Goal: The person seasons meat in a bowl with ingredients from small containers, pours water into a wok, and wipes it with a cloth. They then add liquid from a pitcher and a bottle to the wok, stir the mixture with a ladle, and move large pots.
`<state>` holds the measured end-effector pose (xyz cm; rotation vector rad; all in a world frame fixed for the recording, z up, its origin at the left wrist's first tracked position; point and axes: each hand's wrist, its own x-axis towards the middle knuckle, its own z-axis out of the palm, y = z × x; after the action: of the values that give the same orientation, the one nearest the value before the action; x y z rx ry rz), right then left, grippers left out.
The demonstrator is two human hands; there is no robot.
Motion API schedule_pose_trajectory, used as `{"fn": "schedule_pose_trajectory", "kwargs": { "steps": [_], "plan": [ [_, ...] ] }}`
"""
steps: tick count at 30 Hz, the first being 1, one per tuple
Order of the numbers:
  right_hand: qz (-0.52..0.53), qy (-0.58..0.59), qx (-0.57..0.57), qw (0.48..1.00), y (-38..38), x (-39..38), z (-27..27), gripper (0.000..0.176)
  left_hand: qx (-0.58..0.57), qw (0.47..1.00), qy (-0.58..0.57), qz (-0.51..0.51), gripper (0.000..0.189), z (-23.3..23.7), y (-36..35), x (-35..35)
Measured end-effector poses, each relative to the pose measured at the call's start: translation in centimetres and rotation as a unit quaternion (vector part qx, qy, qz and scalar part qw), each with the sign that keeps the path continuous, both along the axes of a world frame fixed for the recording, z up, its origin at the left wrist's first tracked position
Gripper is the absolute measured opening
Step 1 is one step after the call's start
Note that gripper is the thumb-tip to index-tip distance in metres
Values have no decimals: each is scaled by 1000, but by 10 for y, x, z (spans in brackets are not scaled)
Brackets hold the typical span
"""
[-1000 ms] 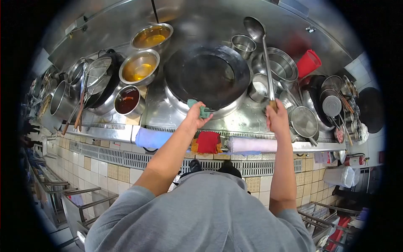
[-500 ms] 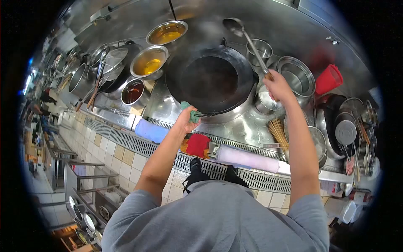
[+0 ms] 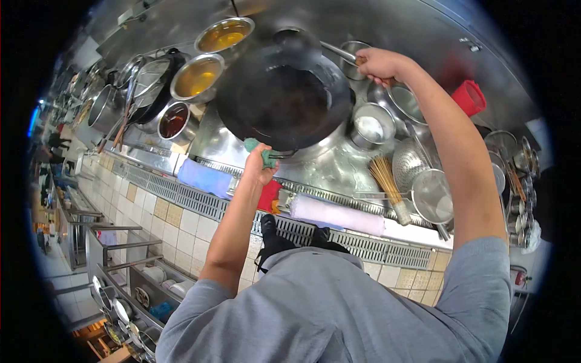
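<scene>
My left hand [image 3: 260,166] is closed around a green cloth [image 3: 267,160], at the near loop handle [image 3: 284,155] of a large black wok [image 3: 227,103]. Dark, wet-looking contents lie in the wok, and steam blurs it slightly. My right hand [image 3: 382,65] grips the wooden-ended handle of a long metal ladle [image 3: 338,51]. The ladle reaches left over the wok's far right side; its dark bowl is hard to make out against the wok. Right of the wok stands a pot with white contents [image 3: 369,128].
Two steel bowls of yellow liquid, one nearer [image 3: 196,78] and one farther [image 3: 225,36], stand left with a pot of dark red liquid [image 3: 173,121]. A bamboo brush [image 3: 387,184], strainer [image 3: 433,196] and red container [image 3: 469,98] are right. Rolled towels [image 3: 336,216] line the front edge.
My right hand has swung the ladle left and lower, bringing its bowl from near the back wall to the wok's far side. My left hand keeps the cloth at the wok handle. The view has shifted.
</scene>
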<state>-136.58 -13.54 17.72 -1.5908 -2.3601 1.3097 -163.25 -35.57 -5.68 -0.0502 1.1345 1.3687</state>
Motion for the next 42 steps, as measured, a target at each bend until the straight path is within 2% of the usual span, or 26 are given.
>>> {"fn": "schedule_pose_trajectory", "kwargs": {
  "steps": [3,6,8,13,28,42],
  "plan": [
    [-22,5,-3,1000,-7,18,7,6,-1,1000,2,-2,16,11,-1,13],
    [0,29,11,1000,-10,29,12,5,13,1000,17,8,13,35,0,26],
    [-7,11,16,1000,-13,35,15,23,23,999,25,6,11,47,0,34],
    [-20,24,41,999,-26,54,26,32,38,999,29,14,11,56,1,51],
    [-23,52,42,997,-22,107,34,24,55,997,50,14,15,75,14,97],
    [-40,93,45,994,-34,136,27,17,39,996,84,-1,14,87,12,105]
  ]
}}
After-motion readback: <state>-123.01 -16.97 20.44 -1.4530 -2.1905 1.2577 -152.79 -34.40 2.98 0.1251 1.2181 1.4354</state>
